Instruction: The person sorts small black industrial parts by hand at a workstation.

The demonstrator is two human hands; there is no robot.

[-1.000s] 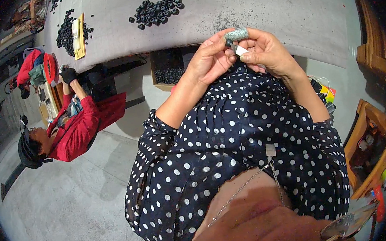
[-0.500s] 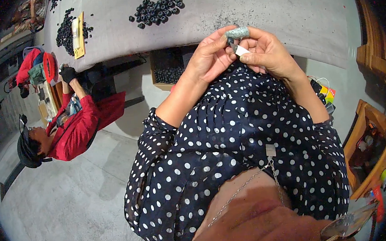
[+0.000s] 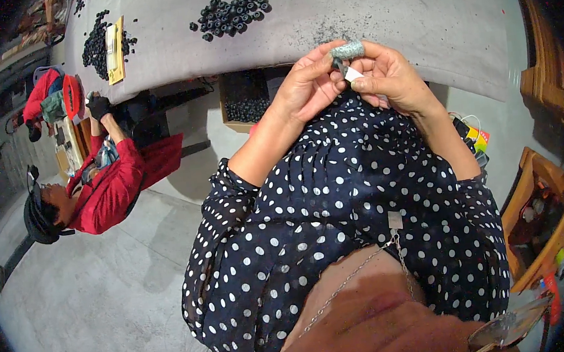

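Observation:
Close together at the table's near edge, both my hands are bent inward over my lap. My left hand [image 3: 306, 88] pinches a small black piece [image 3: 337, 64], mostly hidden by the fingers; it looks like the ring-shaped black parts on the table. Between the thumb and fingers of my right hand [image 3: 394, 77] is a small knife with a white handle [image 3: 353, 74], its blade end pointing at the piece. A speckled grey-green finger wrap [image 3: 347, 51] covers my right index finger, which reaches over to the left fingertips. Dark crumbs [image 3: 330, 31] lie on the cloth beyond.
The grey-covered table [image 3: 414, 3] carries piles of black ring-shaped parts [image 3: 230, 16], smaller black pieces [image 3: 95, 48] and a yellow strip [image 3: 115, 53]. An open box [image 3: 240, 126] below holds more parts. A person in red [image 3: 106, 198] works at left. A wooden chair [image 3: 559, 239] stands right.
The left thumb and the wrapped right finger have shifted slightly, and less of the black piece shows between them. Both hands stay in the same place.

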